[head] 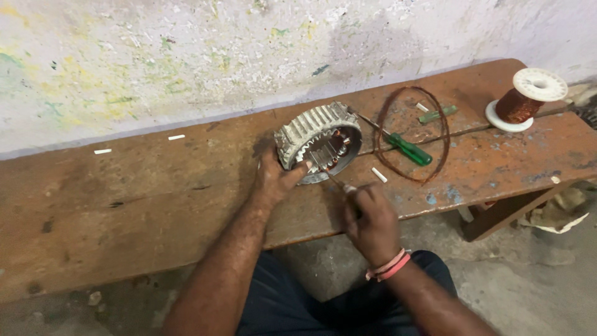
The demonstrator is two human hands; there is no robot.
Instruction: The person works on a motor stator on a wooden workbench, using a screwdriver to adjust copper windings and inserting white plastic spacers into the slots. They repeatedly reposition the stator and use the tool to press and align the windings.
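A grey finned motor stator (314, 140) with copper windings inside stands tilted on its side on a worn wooden bench (124, 199). My left hand (277, 177) grips its lower left rim, thumb on the edge. My right hand (371, 219) holds a thin rod-like tool (333, 179) whose tip reaches into the stator's slots. Pink bands circle my right wrist.
A green-handled screwdriver (407, 149) lies right of the stator inside a loop of copper wire (413, 134). A spool of copper wire (527, 98) stands at the bench's far right. Small white sleeve pieces (379, 175) are scattered about. A paint-stained wall runs behind.
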